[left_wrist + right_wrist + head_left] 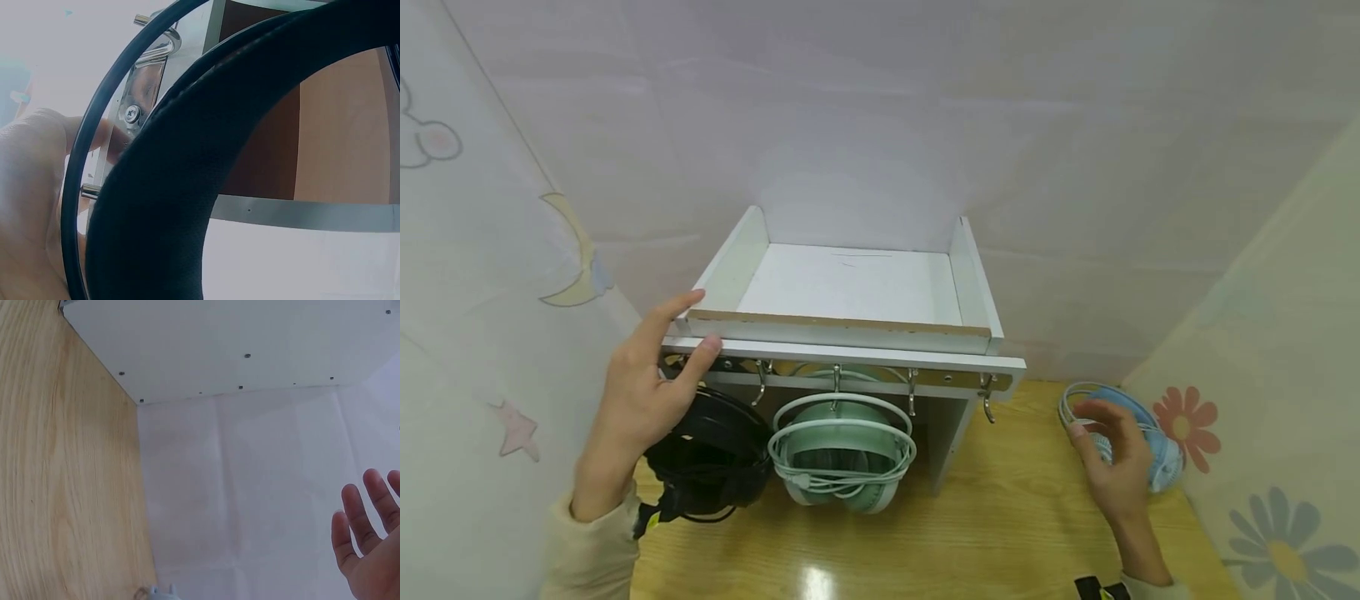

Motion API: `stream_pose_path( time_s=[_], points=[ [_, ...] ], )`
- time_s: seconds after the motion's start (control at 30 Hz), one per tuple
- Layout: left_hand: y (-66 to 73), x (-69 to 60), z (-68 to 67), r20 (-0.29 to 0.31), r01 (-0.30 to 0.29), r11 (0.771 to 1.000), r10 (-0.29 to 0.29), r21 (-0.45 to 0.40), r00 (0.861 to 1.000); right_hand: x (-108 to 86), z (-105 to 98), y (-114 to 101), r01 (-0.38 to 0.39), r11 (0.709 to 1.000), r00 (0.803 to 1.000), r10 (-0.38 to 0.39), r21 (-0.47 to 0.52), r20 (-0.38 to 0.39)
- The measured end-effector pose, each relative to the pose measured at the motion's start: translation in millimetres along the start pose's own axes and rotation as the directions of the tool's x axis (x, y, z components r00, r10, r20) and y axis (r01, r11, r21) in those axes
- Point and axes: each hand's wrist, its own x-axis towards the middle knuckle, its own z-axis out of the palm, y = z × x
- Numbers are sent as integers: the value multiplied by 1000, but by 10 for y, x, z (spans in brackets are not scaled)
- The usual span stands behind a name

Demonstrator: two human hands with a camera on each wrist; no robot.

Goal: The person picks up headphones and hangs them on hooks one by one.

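My left hand (643, 396) grips the left front corner of a white wooden rack (850, 287), its thumb on the hook rail (880, 356). Just below that hand, black headphones (707, 450) hang at the rail's left end; their headband (169, 150) crosses the left wrist view and hides part of the hand. Pale green headphones (842, 425), with a cable wound about them, hang from a middle hook. Over on the right, my right hand (1116, 462) hovers above light blue headphones (1163, 458), its fingers loosely bent and holding nothing. The right wrist view shows those fingers spread apart.
Metal hooks (912, 392) jut from the rail, with another hook (987, 398) at its right end. The rack stands on a wood-grain table (992, 533). Pale cloth (880, 125) encloses the back and both sides, printed with flowers on the right.
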Motion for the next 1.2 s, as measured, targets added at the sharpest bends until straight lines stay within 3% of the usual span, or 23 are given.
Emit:
stream_pose_path(
  time_s=[0.43,0.67,0.93,1.13,1.2],
  points=[
    [23,12,4,-3,-5,1000,5,-3,1000,192,-158,-69,1,997,1000,-3,-74,-31],
    [21,11,-7,-1,2,1000,-2,-3,1000,247,-210,-23,-41,992,999,36,-123,-40],
    [6,-25,-38,-9,16,1000,-16,0,1000,274,-307,139,-161,948,987,158,-275,-32],
    [25,-7,-22,-1,12,1000,-12,5,1000,269,-550,413,-154,932,988,142,-328,-62],
    [28,-1,-15,3,10,1000,-10,3,1000,272,-611,435,-186,916,983,169,-356,-79]
  ],
)
